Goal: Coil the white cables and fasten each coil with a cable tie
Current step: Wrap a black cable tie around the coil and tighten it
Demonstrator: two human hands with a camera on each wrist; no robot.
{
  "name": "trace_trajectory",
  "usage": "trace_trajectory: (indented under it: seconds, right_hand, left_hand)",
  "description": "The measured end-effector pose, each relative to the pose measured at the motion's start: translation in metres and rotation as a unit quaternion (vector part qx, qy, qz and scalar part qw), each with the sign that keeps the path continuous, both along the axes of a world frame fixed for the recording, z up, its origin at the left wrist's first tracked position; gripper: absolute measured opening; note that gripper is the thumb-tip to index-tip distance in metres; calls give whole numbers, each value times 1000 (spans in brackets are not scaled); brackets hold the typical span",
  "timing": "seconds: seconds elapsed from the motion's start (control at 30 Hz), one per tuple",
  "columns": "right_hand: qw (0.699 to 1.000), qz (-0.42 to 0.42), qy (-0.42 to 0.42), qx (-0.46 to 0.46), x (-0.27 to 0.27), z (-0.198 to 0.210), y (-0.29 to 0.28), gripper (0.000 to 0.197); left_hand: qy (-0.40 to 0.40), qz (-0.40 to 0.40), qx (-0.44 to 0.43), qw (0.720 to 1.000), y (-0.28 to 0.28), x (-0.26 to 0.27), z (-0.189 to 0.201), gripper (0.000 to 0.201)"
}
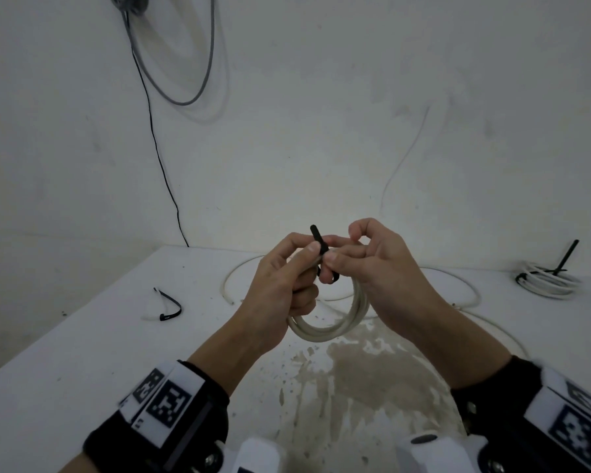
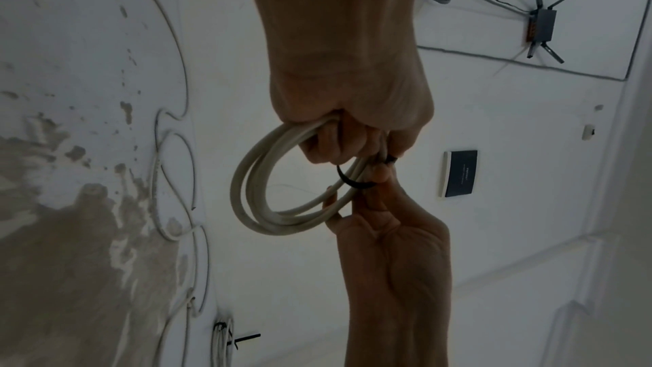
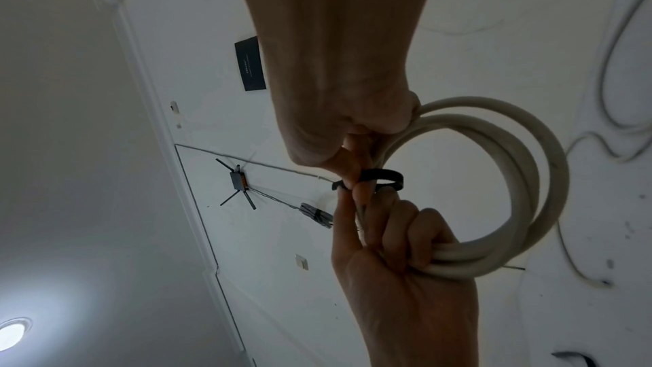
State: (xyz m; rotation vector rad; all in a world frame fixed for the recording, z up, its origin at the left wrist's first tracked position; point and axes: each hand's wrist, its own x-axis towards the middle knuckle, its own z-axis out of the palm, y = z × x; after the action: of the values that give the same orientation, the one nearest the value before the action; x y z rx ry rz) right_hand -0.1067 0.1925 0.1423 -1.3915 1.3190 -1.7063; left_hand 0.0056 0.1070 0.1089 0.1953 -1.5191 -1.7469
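Fastening is the step in hand: the left hand (image 1: 280,285) has its fingers curled round the gathered strands of the white cable coil (image 1: 331,322), held above the bench (image 1: 82,336) at the centre of the frame, while the right hand (image 1: 372,268) pinches the black cable tie (image 1: 319,242) looped loosely round those strands. Judging by the slack loop, the next move calls for pulling the tail through until it cinches tight. The coil hangs below and between both grips, and the tie sits just above the left grip.

Cable tie (image 1: 318,237) head and coil (image 1: 335,322) top, hidden behind fingers.
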Motion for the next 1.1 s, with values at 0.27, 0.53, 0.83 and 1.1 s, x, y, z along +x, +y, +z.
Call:
trace_trajectory:
  seconds: [0.27, 0.53, 0.83, 1.1]
  right_hand:
    - [977, -24, 194, 80, -5, 12, -1, 16]
    - [913, -117, 366, 134, -7, 31, 0, 15]
    - [978, -74, 164, 107, -15, 31, -6, 10]
    - [989, -99, 92, 64, -14, 23, -7, 13]
  left_hand:
    - [-71, 22, -39, 996, -15, 8, 3, 18]
    - [-102, 2, -50, 994, -15, 7, -1, 19]
    - [-83, -31, -39, 995, -14, 8, 5, 27]
    - [-113, -18, -65, 991, -7, 9, 13, 23]
